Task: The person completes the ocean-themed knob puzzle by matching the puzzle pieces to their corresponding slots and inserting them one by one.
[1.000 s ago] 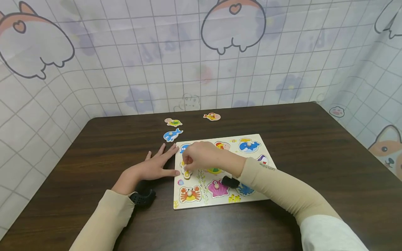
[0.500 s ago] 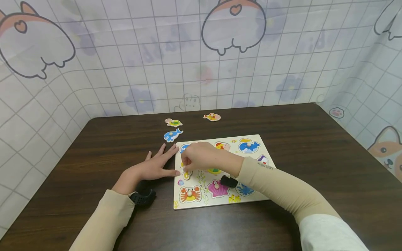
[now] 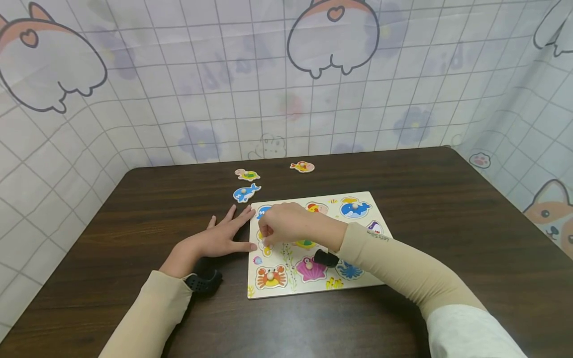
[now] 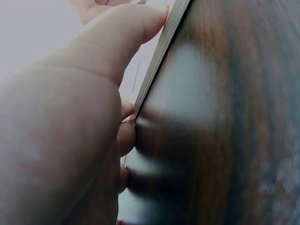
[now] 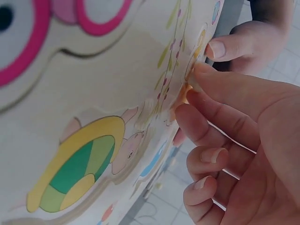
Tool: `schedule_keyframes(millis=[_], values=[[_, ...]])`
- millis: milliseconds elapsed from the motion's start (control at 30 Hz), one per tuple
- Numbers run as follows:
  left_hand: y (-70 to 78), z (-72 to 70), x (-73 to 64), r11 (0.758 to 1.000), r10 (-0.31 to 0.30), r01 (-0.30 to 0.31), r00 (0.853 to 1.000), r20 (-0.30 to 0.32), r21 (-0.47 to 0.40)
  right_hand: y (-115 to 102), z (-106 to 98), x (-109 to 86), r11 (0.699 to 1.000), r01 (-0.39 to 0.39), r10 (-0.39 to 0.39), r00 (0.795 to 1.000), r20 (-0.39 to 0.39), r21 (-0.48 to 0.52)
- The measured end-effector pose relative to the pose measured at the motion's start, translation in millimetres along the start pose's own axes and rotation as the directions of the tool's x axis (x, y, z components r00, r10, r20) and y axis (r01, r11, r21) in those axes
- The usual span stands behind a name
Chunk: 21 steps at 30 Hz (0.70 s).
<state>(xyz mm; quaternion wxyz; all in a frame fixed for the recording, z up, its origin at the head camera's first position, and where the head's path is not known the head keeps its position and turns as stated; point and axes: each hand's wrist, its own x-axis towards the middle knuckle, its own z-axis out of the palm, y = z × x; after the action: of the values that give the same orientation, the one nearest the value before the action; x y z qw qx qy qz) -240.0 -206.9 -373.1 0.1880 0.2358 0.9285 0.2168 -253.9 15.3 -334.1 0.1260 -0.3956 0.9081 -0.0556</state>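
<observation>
With thumb and forefinger my right hand [image 3: 288, 226] pinches the seahorse piece [image 3: 267, 250] at the left side of the wooden puzzle board [image 3: 313, 288]. That hand covers most of the seahorse; its yellow curled tail shows below the fingers. In the right wrist view the seahorse [image 5: 200, 43] lies in or on its outline; which, I cannot tell. My left hand [image 3: 215, 241] lies with spread fingers at the board's left edge, thumb and fingertips touching it. A crab piece [image 3: 271, 277] and a pink shell piece [image 3: 310, 268] sit in the board's front row.
Beyond the board lie loose pieces: a turtle [image 3: 247, 174], a light blue whale [image 3: 245, 193] and a fish [image 3: 302, 167]. A dark blue whale piece [image 3: 355, 208] sits at the board's far right. The dark wooden table [image 3: 447, 214] meets a patterned cloth [image 3: 268, 114] behind.
My right hand has shifted very slightly left, and the seahorse's tail has turned a little under its fingers. The left hand and the loose pieces have stayed put.
</observation>
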Motion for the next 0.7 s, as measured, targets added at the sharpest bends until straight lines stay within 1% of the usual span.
schedule_keyframes(millis=[167, 300, 467, 567, 700], values=[[0.1, -0.7, -1.0, 1.0, -0.001, 0.001, 1.0, -0.004, 0.001, 1, 0, -0.1, 1.0, 0.013, -0.013, 1.0, -0.006, 0.007], [1.0, -1.0, -2.0, 1.0, 0.003, -0.003, 1.0, -0.004, 0.004, 4, -1, -2.5, 0.999, 0.022, -0.022, 1.0, -0.001, 0.041], [0.5, -0.2, -1.8, 1.0, 0.007, -0.007, 1.0, -0.005, 0.011, 11, 0, -6.1, 0.995, 0.057, -0.058, 0.998, 0.008, 0.087], [0.4, 0.5, -1.5, 1.0, 0.004, -0.004, 1.0, -0.007, 0.014, 17, -3, -9.3, 0.992, 0.083, -0.084, 0.996, 0.0, 0.094], [0.8, 0.5, -1.4, 1.0, 0.004, -0.004, 1.0, -0.006, 0.014, 27, -9, -14.3, 0.989, 0.093, -0.09, 0.995, -0.034, 0.118]])
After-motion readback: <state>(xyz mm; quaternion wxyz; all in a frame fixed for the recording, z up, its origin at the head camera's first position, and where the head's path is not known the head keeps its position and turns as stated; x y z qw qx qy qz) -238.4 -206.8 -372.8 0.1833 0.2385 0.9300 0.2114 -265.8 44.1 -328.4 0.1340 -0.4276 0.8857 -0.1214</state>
